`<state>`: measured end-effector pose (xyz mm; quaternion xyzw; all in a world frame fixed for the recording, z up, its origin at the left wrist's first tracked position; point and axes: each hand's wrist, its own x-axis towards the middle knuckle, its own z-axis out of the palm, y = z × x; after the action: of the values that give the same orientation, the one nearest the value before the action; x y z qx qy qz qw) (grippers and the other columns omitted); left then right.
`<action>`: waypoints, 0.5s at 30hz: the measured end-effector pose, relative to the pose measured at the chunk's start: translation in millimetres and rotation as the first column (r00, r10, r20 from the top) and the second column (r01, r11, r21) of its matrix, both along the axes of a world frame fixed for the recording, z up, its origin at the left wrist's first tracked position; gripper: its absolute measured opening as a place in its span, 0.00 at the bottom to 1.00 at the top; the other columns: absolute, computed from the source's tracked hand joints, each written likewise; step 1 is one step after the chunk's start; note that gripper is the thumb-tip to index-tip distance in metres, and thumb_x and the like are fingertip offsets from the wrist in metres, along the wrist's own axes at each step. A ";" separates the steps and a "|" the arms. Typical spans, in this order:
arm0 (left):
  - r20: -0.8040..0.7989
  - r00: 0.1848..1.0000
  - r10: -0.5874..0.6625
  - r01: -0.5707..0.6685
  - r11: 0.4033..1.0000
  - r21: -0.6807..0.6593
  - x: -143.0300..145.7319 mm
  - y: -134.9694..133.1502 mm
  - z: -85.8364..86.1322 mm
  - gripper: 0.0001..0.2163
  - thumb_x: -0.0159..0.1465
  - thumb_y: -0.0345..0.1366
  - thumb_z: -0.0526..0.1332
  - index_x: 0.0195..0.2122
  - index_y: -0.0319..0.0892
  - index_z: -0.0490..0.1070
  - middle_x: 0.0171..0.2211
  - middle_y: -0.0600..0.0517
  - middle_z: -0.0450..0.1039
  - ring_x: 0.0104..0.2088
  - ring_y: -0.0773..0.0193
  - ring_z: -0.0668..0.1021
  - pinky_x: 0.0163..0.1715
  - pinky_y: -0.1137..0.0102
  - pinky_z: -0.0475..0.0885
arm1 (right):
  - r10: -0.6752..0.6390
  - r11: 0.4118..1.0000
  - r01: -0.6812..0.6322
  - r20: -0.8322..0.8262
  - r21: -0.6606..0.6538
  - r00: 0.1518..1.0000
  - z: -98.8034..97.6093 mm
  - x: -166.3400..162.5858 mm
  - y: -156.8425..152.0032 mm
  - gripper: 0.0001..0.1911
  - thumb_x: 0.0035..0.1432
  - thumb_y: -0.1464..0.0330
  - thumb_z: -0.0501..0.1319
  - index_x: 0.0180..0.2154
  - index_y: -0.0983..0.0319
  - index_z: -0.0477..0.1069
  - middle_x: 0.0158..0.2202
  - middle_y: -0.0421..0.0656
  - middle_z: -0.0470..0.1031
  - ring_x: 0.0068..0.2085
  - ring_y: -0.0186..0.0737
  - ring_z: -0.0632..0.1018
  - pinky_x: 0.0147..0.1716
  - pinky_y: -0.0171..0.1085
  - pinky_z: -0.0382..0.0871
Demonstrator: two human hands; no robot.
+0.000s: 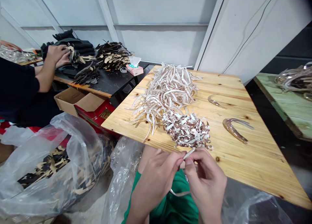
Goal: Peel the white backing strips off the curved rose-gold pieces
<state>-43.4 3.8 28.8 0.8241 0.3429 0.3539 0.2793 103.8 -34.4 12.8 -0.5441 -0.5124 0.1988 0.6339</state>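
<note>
At the near edge of the wooden table, my left hand (pixel 158 173) and my right hand (pixel 206 177) are close together, fingers pinched. Between their fingertips is a narrow whitish strip (pixel 189 153). Part of a curved strip (pixel 179 194) shows below, between the hands; whether it is the same piece I cannot tell. Just beyond my fingers lies a heap of small shiny rose-gold and white pieces (pixel 186 130). Behind that spreads a large pile of long curved pale strips (pixel 172 86).
Curved bundles of shiny strips (pixel 231 130) lie on the right of the wooden table (pixel 263 165). A co-worker's hands (pixel 58 54) handle dark pieces at a black table (pixel 112 84). A tissue box (pixel 135 69), an open carton (pixel 70 99) and plastic bags (pixel 80 159) are leftward.
</note>
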 end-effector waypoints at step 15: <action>0.090 0.994 0.066 -0.061 0.997 -0.054 3.4 -7.4 -0.4 0.16 0.84 0.33 0.55 0.68 0.45 0.73 0.57 0.46 0.86 0.56 0.57 0.86 0.58 0.65 0.79 | 0.131 0.981 -0.149 -0.141 -0.121 0.981 -7.9 3.0 -0.4 0.08 0.79 0.64 0.63 0.41 0.55 0.77 0.34 0.37 0.75 0.32 0.38 0.76 0.31 0.33 0.71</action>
<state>-40.0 -3.6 28.4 0.7881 0.3647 0.3913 0.3046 106.8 -34.8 4.9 -0.5325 -0.4922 0.3118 0.6139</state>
